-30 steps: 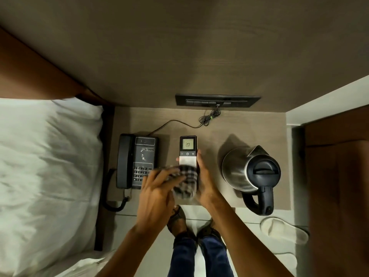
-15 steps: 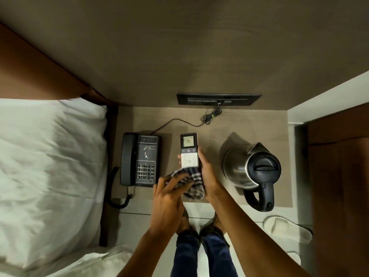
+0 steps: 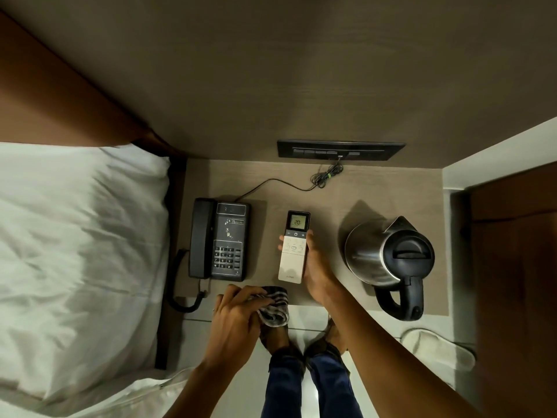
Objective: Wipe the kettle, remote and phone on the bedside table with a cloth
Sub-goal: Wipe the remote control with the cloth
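Observation:
On the bedside table (image 3: 331,194) lie a black corded phone (image 3: 220,241) at the left, a white remote (image 3: 294,247) with a lit display in the middle, and a steel kettle (image 3: 388,263) with a black lid and handle at the right. My right hand (image 3: 316,270) grips the remote by its sides, fingers wrapped underneath. My left hand (image 3: 238,318) holds a bunched checked cloth (image 3: 274,306) at the table's front edge, below the remote and clear of it.
A bed with a white pillow (image 3: 75,254) fills the left. A black switch panel (image 3: 340,149) sits on the wall, with the phone's cable (image 3: 327,175) coiled under it. A white slipper (image 3: 437,348) lies on the floor at right, beside a dark wooden cabinet (image 3: 515,282).
My left hand has drawn the cloth down off the remote's lower half to the table's front edge, uncovering the whole remote. My right hand still holds the remote.

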Tool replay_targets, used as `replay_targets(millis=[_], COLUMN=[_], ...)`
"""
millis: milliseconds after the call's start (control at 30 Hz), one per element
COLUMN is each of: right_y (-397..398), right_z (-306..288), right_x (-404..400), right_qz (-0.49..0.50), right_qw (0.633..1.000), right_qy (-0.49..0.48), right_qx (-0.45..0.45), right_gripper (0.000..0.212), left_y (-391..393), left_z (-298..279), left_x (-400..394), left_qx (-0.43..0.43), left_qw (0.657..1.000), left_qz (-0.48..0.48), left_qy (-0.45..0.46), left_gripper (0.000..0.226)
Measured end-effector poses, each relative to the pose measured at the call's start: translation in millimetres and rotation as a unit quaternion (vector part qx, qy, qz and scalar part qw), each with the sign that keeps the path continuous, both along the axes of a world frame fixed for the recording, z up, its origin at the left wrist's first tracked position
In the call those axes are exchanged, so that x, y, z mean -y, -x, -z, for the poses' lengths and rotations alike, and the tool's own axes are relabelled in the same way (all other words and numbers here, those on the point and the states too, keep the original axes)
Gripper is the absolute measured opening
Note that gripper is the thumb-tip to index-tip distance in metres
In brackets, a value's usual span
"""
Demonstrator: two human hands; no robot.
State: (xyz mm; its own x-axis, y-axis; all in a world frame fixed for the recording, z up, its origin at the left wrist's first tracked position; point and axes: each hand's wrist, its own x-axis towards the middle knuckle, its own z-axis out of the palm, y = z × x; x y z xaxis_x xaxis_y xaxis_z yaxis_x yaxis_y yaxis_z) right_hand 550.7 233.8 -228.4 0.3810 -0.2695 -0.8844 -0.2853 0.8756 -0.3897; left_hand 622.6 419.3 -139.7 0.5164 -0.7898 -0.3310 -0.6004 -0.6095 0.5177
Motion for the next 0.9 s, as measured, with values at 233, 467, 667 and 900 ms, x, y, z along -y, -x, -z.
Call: replay_targets(millis=[233,467,667,900], right_y=[-8.5,-10.2,-9.9,-1.7], right_z=[2.5,10.2,8.5,3.7], right_x=[3.6,5.7,8.9,8.9], right_qz=[-0.039,-0.06,-0.035,-0.004], right_qw=[0.992,0.966,0.933,0.909], right_qy=[0.048,0.197,0.292,0.356], right_qx=[-0.108,-0.156,-0.206,-0.216], right_gripper=[0.066,0.053,0.036,0.04], left_y=[3.3,13.7,4.6,-18.7], left_z=[-8.9,-11.3,-3.9,4.7], left_x=[7.3,14.5,8.3,13.7], left_qx=[-0.043,-0.065,-0.044,-0.038], left_qw=[0.999,0.994,0.998,0.994], left_qz=[-0.015,-0.064,-0.033,-0.1], left_qy=[0.001,0.054,0.014,0.029], left_gripper=[0.051,0.039,0.05,0.043])
